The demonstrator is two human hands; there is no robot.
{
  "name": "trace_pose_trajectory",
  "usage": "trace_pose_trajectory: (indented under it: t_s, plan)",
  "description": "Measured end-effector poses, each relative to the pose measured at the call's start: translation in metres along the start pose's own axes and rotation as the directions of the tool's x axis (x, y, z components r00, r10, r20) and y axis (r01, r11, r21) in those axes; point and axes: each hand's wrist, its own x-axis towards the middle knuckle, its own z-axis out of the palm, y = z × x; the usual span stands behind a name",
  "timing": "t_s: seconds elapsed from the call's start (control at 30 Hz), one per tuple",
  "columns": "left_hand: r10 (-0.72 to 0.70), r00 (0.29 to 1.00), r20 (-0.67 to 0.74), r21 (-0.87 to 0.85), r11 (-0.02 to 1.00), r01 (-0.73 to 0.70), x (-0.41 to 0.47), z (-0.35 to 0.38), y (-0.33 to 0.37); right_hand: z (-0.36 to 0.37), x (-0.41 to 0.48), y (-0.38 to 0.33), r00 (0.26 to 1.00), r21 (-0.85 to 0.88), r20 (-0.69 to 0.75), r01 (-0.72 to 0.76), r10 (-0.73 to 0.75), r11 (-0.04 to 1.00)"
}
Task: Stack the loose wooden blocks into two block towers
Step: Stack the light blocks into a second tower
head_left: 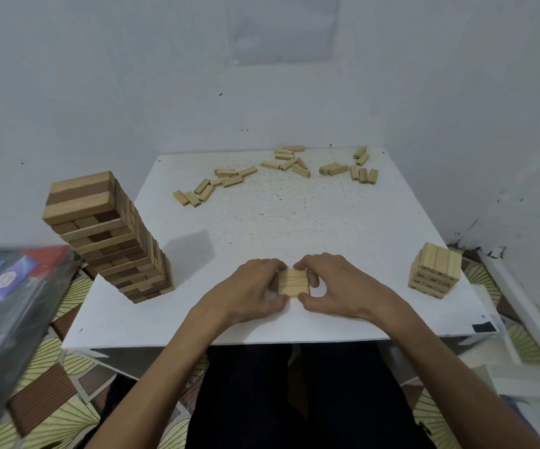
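The hands, left hand and right hand, pinch the block layer between them at the near centre of the desk. Its blocks run left to right. The loose blocks lie scattered along the far edge, about equally near either hand.

No text can be read. Dark print on the short block stack at four o'clock is too small; the round label on the plastic-wrapped box at nine o'clock is blurred.
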Motion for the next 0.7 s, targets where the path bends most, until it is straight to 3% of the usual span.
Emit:
trace_pose_trajectory:
  t_s: [0.17, 0.5, 0.7]
  plan:
    - [0.020, 0.999, 0.032, 0.031, 0.999, -0.021, 0.000, -0.002, -0.001, -0.003, 0.003, 0.008, 0.997, 0.083, 0.068, -0.053, 0.048, 0.995]
    - [0.024, 0.998, 0.055, 0.013, 1.000, -0.025, 0.004, -0.007, 0.001, -0.002, 0.006, 0.011, 0.993, 0.020, 0.107, -0.053, 0.051, 0.998]
    - [-0.066, 0.998, -0.021, -0.189, 0.980, 0.061, 0.001, -0.010, -0.004, -0.003, 0.003, 0.009, 0.999, 0.042, 0.043, -0.026, 0.024, 0.999]
